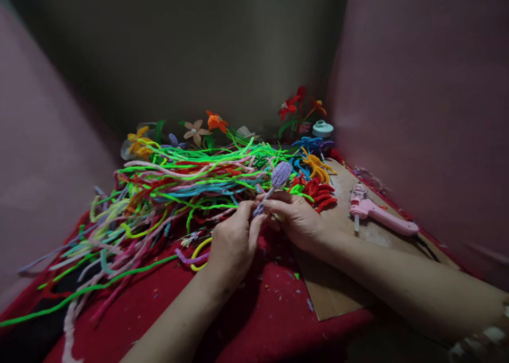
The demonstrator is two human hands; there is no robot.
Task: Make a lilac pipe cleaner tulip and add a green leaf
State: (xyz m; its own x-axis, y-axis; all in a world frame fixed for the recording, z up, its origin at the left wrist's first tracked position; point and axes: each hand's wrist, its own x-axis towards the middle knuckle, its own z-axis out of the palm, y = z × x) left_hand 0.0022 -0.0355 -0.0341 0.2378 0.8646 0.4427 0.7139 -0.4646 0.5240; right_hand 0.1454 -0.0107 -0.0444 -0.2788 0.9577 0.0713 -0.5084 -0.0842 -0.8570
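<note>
A lavender pipe-cleaner flower bud [281,174] on a thin pale stem rises from between my two hands near the middle of the head view. My left hand [235,235] pinches the lower part of the stem, where some purple fuzzy strand shows. Close against it, my right hand [296,217] has thumb and fingers closed on the same stem, just below the bud. The right fingertips are partly hidden behind the stem and hand. Behind both hands lies a big pile of colourful pipe cleaners [191,174].
A pink glue gun [377,214] lies on a cardboard sheet [332,294] at the right. Red petal shapes [320,193] and orange ones [316,166] lie beyond my right hand. Finished flowers [194,133] stand along the back wall. Red cloth [254,310] with scraps covers the table.
</note>
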